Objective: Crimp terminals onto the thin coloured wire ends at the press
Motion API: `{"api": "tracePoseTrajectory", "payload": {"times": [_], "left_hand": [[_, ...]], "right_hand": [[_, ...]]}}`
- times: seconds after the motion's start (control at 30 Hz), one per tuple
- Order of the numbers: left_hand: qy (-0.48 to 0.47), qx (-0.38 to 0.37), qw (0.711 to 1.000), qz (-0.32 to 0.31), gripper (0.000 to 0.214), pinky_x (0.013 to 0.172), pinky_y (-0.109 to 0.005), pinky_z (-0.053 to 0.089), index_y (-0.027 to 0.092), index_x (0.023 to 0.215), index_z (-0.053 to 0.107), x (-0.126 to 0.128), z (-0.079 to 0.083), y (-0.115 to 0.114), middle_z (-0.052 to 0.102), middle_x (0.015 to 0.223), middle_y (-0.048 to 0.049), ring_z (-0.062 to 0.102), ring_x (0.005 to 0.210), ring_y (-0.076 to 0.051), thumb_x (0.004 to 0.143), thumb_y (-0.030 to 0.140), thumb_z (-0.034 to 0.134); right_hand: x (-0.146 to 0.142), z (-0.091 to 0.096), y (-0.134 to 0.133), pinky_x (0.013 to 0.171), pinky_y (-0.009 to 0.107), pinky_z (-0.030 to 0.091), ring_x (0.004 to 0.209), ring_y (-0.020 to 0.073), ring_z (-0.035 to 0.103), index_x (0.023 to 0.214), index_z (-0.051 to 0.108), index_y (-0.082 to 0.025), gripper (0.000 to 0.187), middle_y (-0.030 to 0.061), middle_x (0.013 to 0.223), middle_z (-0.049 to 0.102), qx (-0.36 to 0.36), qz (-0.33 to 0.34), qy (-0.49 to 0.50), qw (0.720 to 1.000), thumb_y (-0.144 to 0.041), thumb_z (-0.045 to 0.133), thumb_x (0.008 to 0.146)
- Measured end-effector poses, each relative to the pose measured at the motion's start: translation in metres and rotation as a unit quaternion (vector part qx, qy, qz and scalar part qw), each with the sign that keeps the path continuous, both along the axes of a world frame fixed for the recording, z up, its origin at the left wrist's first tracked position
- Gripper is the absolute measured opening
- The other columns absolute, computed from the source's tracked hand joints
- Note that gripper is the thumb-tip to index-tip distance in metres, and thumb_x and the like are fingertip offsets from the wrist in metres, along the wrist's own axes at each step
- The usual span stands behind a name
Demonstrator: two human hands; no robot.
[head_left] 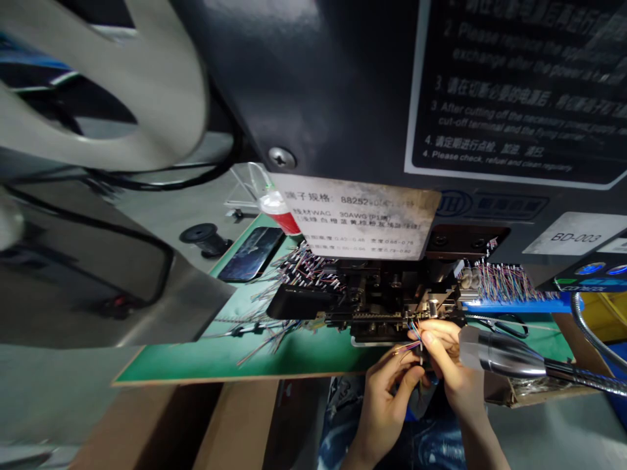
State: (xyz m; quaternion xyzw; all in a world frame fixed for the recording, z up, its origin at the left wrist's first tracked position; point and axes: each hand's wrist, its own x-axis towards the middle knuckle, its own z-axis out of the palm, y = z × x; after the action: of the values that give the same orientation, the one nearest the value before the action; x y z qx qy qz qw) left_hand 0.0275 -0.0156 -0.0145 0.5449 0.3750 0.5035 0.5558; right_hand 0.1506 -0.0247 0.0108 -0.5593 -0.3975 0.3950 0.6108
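Observation:
My left hand (pixel 392 385) is closed on a small bundle of thin coloured wires (pixel 415 334), thumb and fingers pinched together. Close beside it, my right hand (pixel 447 356) pinches the same wires nearer their upper ends. Those ends point up at the metal tooling (pixel 431 307) of a dark crimping machine (pixel 313 78); whether they touch it I cannot tell. A pale piece shows between the two hands, too small to name. Part of my right hand is hidden behind a silver lamp head (pixel 512 352).
Heaps of coloured wires (pixel 313 267) lie left of the tooling, near a phone (pixel 252 253) and a red-and-white bottle (pixel 279 212). More wires (pixel 509 281) sit at right in a blue tray (pixel 519 305). The green table (pixel 196 363) has its front edge before me. Scissors (pixel 509 325) lie behind the lamp.

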Motion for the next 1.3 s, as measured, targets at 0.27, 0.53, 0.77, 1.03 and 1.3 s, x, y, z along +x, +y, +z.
{"api": "tracePoseTrajectory", "payload": {"times": [0.27,0.53,0.77,1.03,1.3], "left_hand": [[-0.016,0.006,1.000,-0.002,0.018,0.062,-0.022,0.065,0.018,0.095,0.085,-0.001,-0.002,-0.001,0.075,0.085,-0.0066,0.076,0.066,-0.019,0.097,0.032,0.073],[-0.032,-0.070,0.990,-0.116,0.033,0.056,-0.023,0.064,0.016,0.088,0.083,-0.028,0.013,0.003,0.068,0.089,-0.0067,0.072,0.058,-0.016,0.095,0.047,0.077],[-0.047,-0.095,0.984,-0.141,0.035,0.058,-0.024,0.063,0.016,0.088,0.082,-0.026,0.014,0.008,0.065,0.085,-0.0047,0.071,0.059,-0.016,0.093,0.051,0.078],[-0.014,-0.048,0.996,-0.080,0.034,0.060,-0.024,0.064,0.015,0.085,0.078,-0.014,0.005,0.005,0.065,0.085,-0.0049,0.070,0.059,-0.016,0.097,0.047,0.073],[-0.011,-0.036,0.997,-0.071,0.029,0.059,-0.024,0.064,0.016,0.085,0.077,-0.013,0.004,0.007,0.066,0.085,-0.0047,0.072,0.060,-0.017,0.098,0.042,0.071]], "right_hand": [[-0.001,-0.003,-0.001,0.084,0.038,0.063,0.092,0.0269,0.078,0.106,0.082,-0.025,0.019,0.0069,0.098,0.084,0.001,0.007,-0.006,1.000,-0.039,0.072,0.098],[0.012,0.001,-0.001,0.083,0.035,0.060,0.087,0.0221,0.075,0.090,0.081,-0.025,0.012,0.0046,0.097,0.076,0.101,0.042,-0.146,0.983,-0.026,0.072,0.098],[0.005,0.003,-0.004,0.057,0.030,0.062,0.061,0.0193,0.073,0.097,0.076,-0.023,0.017,0.0041,0.086,0.082,0.033,0.036,0.001,0.999,-0.040,0.077,0.096],[0.000,-0.002,-0.003,0.065,0.033,0.063,0.078,0.0245,0.078,0.101,0.083,-0.025,0.019,0.0072,0.093,0.084,0.003,-0.015,-0.035,0.999,-0.041,0.073,0.097],[0.003,-0.005,0.001,0.084,0.040,0.063,0.089,0.0271,0.078,0.100,0.084,-0.024,0.019,0.0086,0.096,0.083,0.023,-0.023,-0.094,0.995,-0.038,0.071,0.098]]}}
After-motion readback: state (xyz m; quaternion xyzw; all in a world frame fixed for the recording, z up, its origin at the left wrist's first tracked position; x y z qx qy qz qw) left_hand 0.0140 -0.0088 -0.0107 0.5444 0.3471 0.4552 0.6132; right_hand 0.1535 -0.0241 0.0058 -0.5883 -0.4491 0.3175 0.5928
